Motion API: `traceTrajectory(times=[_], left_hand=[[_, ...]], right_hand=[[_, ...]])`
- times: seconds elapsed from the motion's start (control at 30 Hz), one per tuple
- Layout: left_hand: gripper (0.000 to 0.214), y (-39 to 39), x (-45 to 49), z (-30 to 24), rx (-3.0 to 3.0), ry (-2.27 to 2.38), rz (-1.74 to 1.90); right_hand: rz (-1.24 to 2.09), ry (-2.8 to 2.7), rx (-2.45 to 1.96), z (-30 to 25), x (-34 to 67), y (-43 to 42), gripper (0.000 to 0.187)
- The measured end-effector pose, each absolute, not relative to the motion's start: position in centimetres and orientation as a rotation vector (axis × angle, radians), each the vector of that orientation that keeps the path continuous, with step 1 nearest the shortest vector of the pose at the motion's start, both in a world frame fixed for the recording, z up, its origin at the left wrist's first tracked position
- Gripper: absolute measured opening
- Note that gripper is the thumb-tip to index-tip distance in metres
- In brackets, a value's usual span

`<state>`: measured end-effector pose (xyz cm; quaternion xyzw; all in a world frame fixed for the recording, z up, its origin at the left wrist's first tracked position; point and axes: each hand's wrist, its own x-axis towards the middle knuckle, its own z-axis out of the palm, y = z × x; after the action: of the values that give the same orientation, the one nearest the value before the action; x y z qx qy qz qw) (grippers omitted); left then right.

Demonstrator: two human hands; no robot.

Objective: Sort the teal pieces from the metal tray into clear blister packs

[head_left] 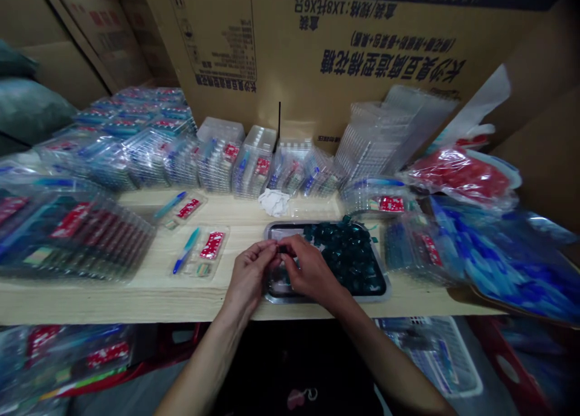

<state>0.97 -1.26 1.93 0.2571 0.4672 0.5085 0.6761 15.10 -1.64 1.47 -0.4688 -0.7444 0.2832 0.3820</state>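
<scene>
My left hand (pixel 250 272) and my right hand (pixel 312 270) meet over the left part of a shallow tray (pixel 385 286). Fingers and thumbs of both are pinched together at the tips, around something too small and too covered to make out. Dark green, shiny small pieces (pixel 351 256) are heaped in the tray, mostly right of my hands. To the left, a clear plastic blister tray (pixel 223 254) lies flat, holding a blue stick-like item (pixel 186 250), a red-and-white packet (pixel 212 245) and a small striped piece (pixel 203 269). A similar filled tray (pixel 188 207) lies behind it.
Stacks of filled clear trays (pixel 90 241) stand at left and along the back, with nested clear trays (pixel 371 138) at back right. A crumpled white tissue (pixel 274 202) lies mid-table. Red packets in plastic (pixel 462 174) and a box of blue items (pixel 512 259) sit at right.
</scene>
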Motion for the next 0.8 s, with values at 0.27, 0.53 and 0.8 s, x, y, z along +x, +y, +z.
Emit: traceTrajectory(times=[0.27,0.53,0.8], left_hand=[[0.036,-1.9,1.0,1.2,0.706,1.066,1.116],[0.03,-1.5,0.1,0.7,0.807,0.976,1.036],[0.028,-2.3,1.3,-0.1,0.783,0.975,1.173]], right_hand=[[1.066,-1.588,-1.2,0.3,15.4,-0.6,0.011],[1.394,-1.431,-1.046,0.8,15.1,-0.8,0.014],[1.539,-1.341,-1.098,0.2,15.0,-1.3,0.026]])
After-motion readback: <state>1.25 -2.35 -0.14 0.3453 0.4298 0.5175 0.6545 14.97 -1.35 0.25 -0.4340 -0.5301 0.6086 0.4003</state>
